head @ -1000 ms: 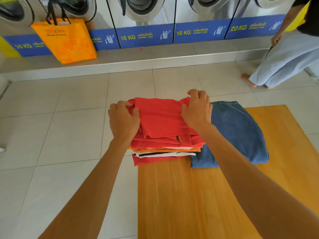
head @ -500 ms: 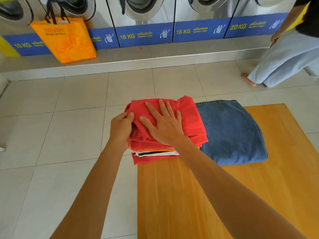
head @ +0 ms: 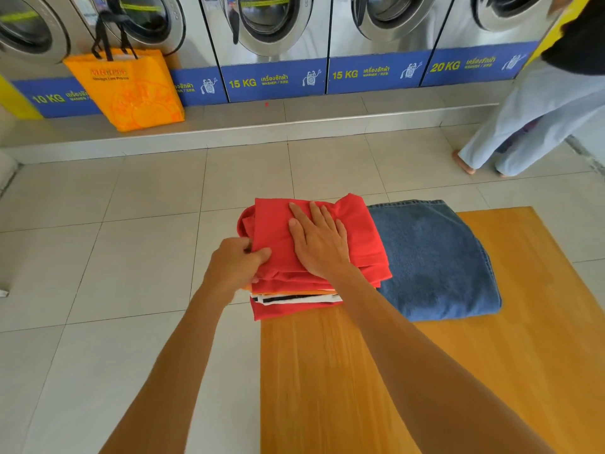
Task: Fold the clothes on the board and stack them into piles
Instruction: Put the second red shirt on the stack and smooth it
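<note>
Two hands work on a pile of folded clothes (head: 294,299) at the far left corner of the wooden table (head: 491,371). Right hand (head: 319,244) lies flat, fingers straight, pressing the red shirt (head: 360,231) on top. Left hand (head: 234,267) pinches that shirt's left edge, its fingertips hidden under the fabric. Lower layers show only as thin red, orange, white and black edges. Folded jeans (head: 435,260) lie just beside the pile, touching it. Another person (head: 540,116) is cut off at the right edge.
</note>
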